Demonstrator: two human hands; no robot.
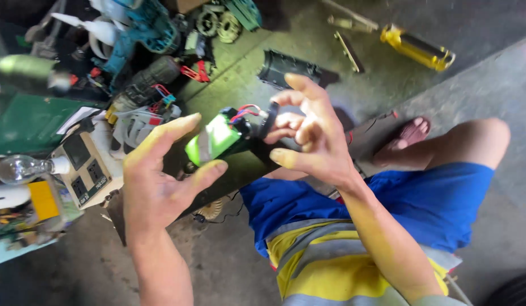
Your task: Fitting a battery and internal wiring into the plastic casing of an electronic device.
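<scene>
Fingers [184,127]: spread and half curled on the left hand [155,175], thumb and fingertips cradling the green battery pack [215,139]; right hand [308,141] fingers pinch the black end of the pack by its red and blue wires [246,110].
Battery pack: held in the air between both hands, above the concrete floor [359,68].
Floor, far edge: black plastic cover [288,68], yellow tool [416,48].
Floor, left edge: beige socket box [87,164], light bulb [16,169], teal tool housing [144,28].

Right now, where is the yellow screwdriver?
Head view, top right: the yellow screwdriver lies on the concrete floor, right of the black casing.
</scene>
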